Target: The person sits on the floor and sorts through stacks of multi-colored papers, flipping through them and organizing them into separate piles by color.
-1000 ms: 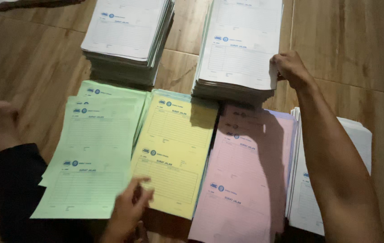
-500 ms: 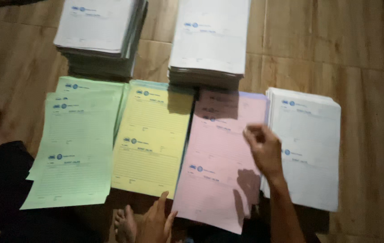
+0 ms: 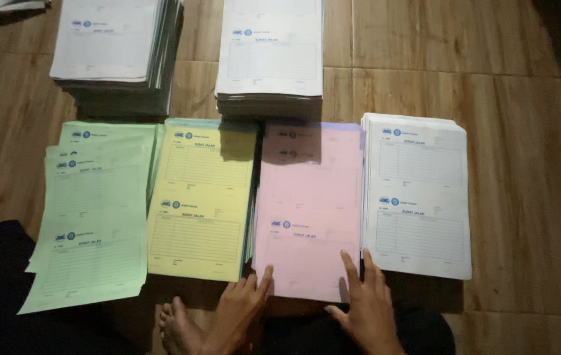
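Resting with fingers spread, the left hand (image 3: 241,312) and right hand (image 3: 366,306) apparently press the pink printed paper stack's (image 3: 310,210) near edge on the wooden floor (image 3: 530,164).

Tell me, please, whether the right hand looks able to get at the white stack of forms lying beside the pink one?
Probably yes. The right hand rests on the pink stack's near edge, right beside the white stack, whose top sheet lies bare with nothing between them.

Four paper stacks (image 3: 309,210) lie side by side on the floor (image 3: 530,164), two taller stacks (image 3: 270,56) seemingly just behind them.
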